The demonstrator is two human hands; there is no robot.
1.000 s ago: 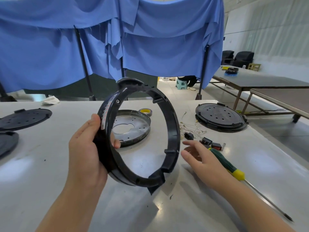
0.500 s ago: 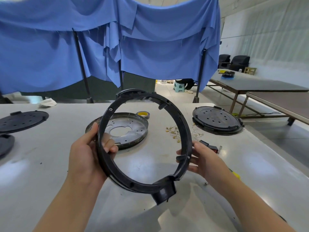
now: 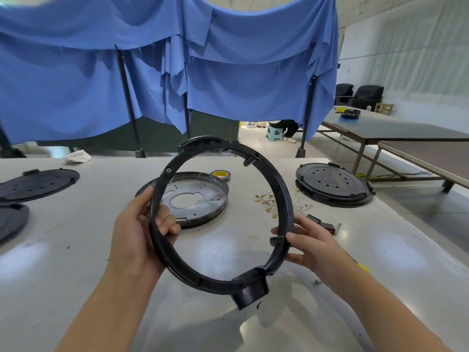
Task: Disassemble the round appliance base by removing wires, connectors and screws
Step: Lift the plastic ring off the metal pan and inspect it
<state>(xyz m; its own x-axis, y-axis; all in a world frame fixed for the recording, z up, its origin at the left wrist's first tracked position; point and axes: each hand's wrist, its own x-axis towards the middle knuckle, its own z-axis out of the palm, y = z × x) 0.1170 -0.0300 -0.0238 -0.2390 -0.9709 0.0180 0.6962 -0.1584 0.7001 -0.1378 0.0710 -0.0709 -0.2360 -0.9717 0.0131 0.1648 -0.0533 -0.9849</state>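
I hold a black plastic ring (image 3: 284, 199), the round base's frame, tilted up above the white table (image 3: 76, 262). My left hand (image 3: 137, 232) grips its left rim, fingers curled through the opening. My right hand (image 3: 312, 242) holds the right rim, thumb on the inner side. A blocky tab sticks out at the ring's lower edge. Behind it lies a round metal plate (image 3: 203, 194) with a centre hole. Loose wires with brass terminals (image 3: 266, 201) and small black and red connectors (image 3: 322, 223) lie to the right.
A black perforated disc (image 3: 332, 184) sits at the right, two more black discs (image 3: 38, 184) at the left edge. A yellow tape roll (image 3: 220, 174) lies behind the plate. A screw (image 3: 317, 281) lies near my right wrist. Blue cloth hangs behind the table.
My right hand left the screwdriver area and took hold of the ring's right rim. The ring turned from edge-on to more face-on and now both hands hold it.
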